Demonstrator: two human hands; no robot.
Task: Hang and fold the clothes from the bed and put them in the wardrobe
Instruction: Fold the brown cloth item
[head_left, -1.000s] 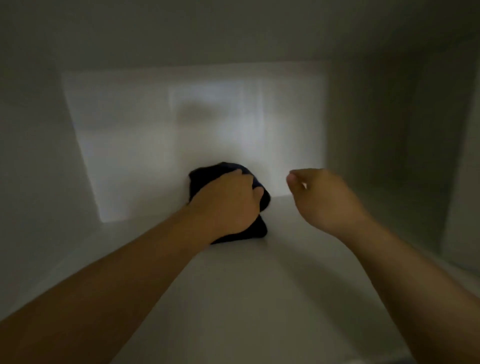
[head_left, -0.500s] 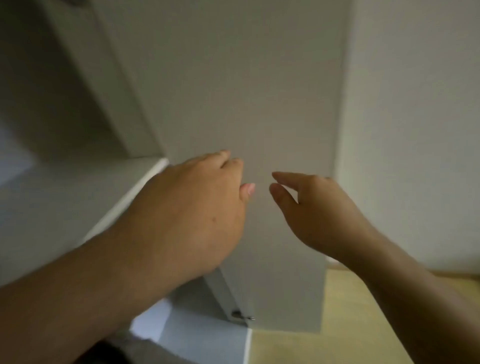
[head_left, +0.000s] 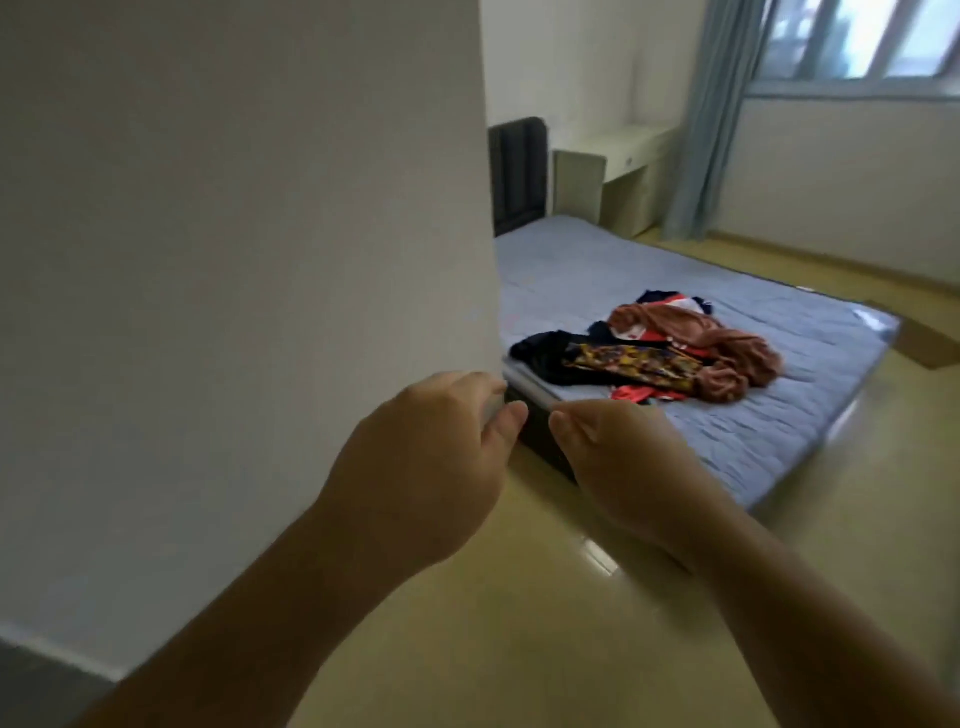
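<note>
Head view is swinging off the wardrobe shelf, where my left hand (head_left: 426, 467) was setting a dark garment, toward the bed (head_left: 779, 431). Both it and my right hand (head_left: 628, 467) are hanging loosely curled, empty; the clothes pile (head_left: 670, 353) is lying there, awaiting folding.

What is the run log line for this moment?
left hand: empty; right hand: empty; clothes: heaped on bed
</note>
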